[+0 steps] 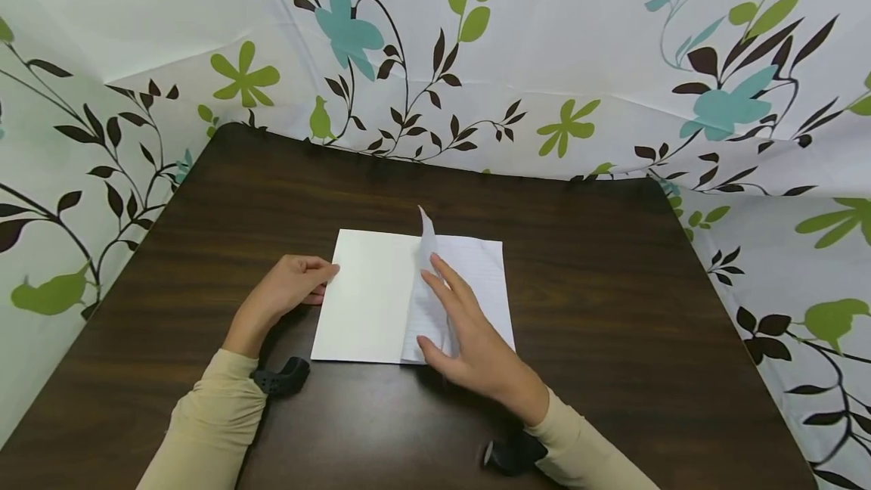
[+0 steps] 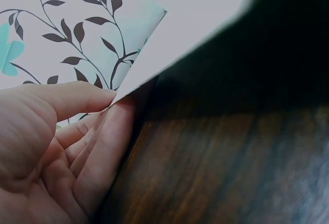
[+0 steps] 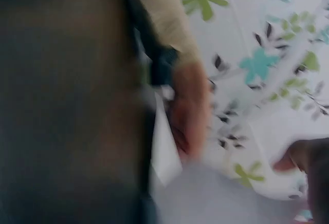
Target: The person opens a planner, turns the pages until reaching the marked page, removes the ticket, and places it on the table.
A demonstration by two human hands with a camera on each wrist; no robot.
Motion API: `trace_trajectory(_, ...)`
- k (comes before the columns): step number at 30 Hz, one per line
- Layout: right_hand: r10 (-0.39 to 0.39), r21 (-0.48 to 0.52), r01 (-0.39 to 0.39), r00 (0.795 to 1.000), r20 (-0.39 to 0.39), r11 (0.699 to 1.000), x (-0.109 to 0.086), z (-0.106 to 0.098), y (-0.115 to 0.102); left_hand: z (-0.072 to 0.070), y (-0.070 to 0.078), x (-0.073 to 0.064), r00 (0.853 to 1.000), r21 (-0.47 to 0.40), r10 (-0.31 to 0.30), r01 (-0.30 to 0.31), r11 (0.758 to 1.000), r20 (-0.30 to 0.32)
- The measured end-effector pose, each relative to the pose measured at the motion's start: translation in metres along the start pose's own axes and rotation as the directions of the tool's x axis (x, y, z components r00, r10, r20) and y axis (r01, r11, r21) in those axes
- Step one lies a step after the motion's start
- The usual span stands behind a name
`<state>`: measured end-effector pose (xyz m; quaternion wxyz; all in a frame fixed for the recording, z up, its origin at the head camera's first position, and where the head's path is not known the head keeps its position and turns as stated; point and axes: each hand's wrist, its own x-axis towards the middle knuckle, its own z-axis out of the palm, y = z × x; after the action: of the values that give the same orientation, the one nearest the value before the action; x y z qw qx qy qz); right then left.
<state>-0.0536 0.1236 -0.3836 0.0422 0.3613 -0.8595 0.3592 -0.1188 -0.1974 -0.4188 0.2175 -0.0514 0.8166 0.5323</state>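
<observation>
An open notebook (image 1: 367,293) lies on the dark wooden table, its plain white inside cover on the left and lined paper (image 1: 483,271) on the right. One thin page (image 1: 428,237) stands up near the fold, curled at its top. My left hand (image 1: 289,286) pinches the outer left edge of the cover; the left wrist view shows thumb (image 2: 87,98) and forefinger at that edge, with dark shadow under the cover. Beside the raised page, my right hand (image 1: 476,339) has its fingers spread and loosely extended, fingertips at the paper. The right wrist view is blurred.
Dark wood-grain tabletop (image 1: 599,271) surrounds the notebook. A white cloth (image 1: 578,44) with leaf, flower and bird prints hangs behind and at both sides. Black wrist cameras sit on the left wrist (image 1: 282,376) and right wrist (image 1: 513,452).
</observation>
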Motion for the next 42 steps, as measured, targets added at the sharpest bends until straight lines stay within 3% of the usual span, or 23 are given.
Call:
trace_trajectory(7, -0.091, 0.024, 0.098, 0.973, -0.212, 0.995, 0.003, 0.03, -0.01, 0.004, -0.002, 0.001, 1.0, -0.02, -0.002, 0.002, 1.0, 0.002)
trace_trajectory(11, -0.111, 0.022, 0.12, 0.963, -0.246, 0.993, 0.007, 0.043, -0.009, 0.002, -0.002, 0.001, 1.0, -0.002, 0.008, -0.008, 1.0, -0.009)
trace_trajectory(16, -0.066, -0.15, 0.043, 0.986, -0.151, 0.988, 0.009, 0.051, -0.009, 0.001, -0.001, 0.001, 1.0, -0.001, 0.026, -0.026, 1.0, -0.003)
trace_trajectory(20, -0.073, -0.326, 0.05, 0.996, -0.059, 0.944, 0.012, 0.056, -0.011, 0.002, -0.001, 0.001, 0.999, -0.019, 0.035, -0.035, 0.999, -0.006)
trace_trajectory(23, -0.091, -0.396, 0.078, 0.996, -0.016, 0.915, 0.015, 0.061, -0.012, 0.002, -0.002, 0.003, 0.999, -0.034, 0.037, -0.038, 0.999, -0.023)
trace_trajectory(29, -0.086, -0.435, 0.099, 0.995, 0.051, 0.895, 0.018, 0.071, -0.015, 0.002, 0.0, 0.003, 0.999, -0.061, 0.038, -0.04, 0.997, -0.036)
trace_trajectory(36, -0.08, -0.438, 0.135, 0.987, 0.142, 0.889, 0.018, 0.08, -0.013, -0.001, 0.0, 0.003, 0.999, -0.082, 0.048, -0.049, 0.995, -0.015)
trace_trajectory(42, -0.034, -0.434, 0.113, 0.982, 0.184, 0.894, 0.019, 0.082, -0.011, -0.001, -0.002, 0.002, 0.999, -0.067, 0.044, -0.045, 0.997, -0.017)
